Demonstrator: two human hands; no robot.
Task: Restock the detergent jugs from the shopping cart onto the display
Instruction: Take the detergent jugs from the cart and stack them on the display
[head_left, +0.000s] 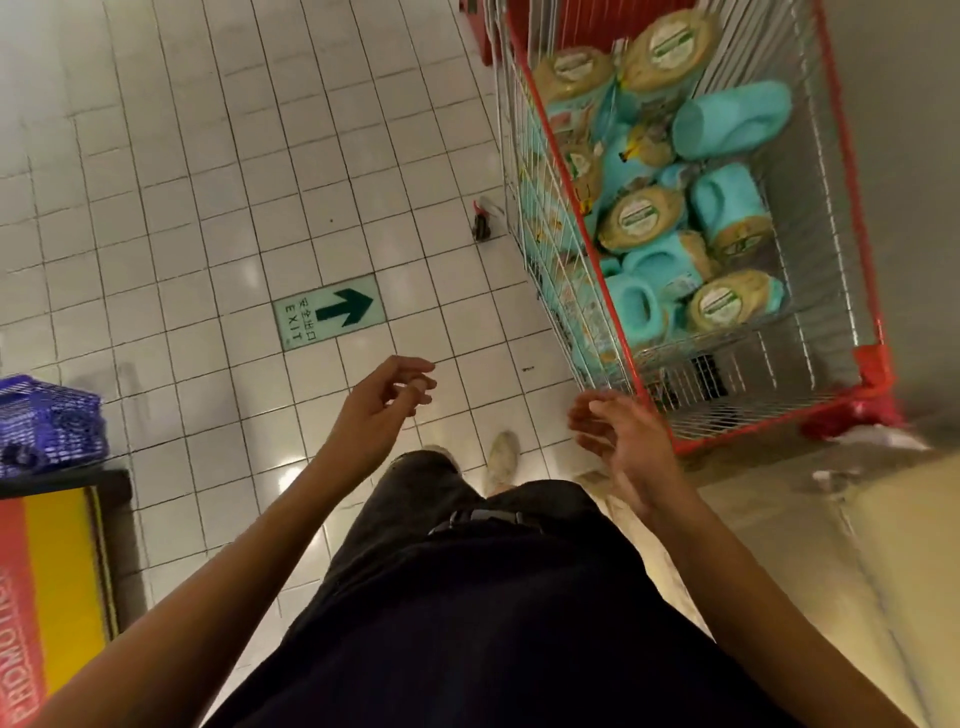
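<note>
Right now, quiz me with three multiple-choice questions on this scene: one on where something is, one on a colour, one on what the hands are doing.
1. Where are the detergent jugs?
A. on the floor tiles
B. in the shopping cart
C. on a shelf

2. What colour are the jugs' bodies?
A. turquoise
B. red
C. black

3. What do the left hand and right hand hold?
A. a jug each
B. the cart's handle
C. nothing

Answers: B, the jugs lie piled inside the wire basket; A, their bodies show turquoise; C, both hands are loosely curled and empty.
</note>
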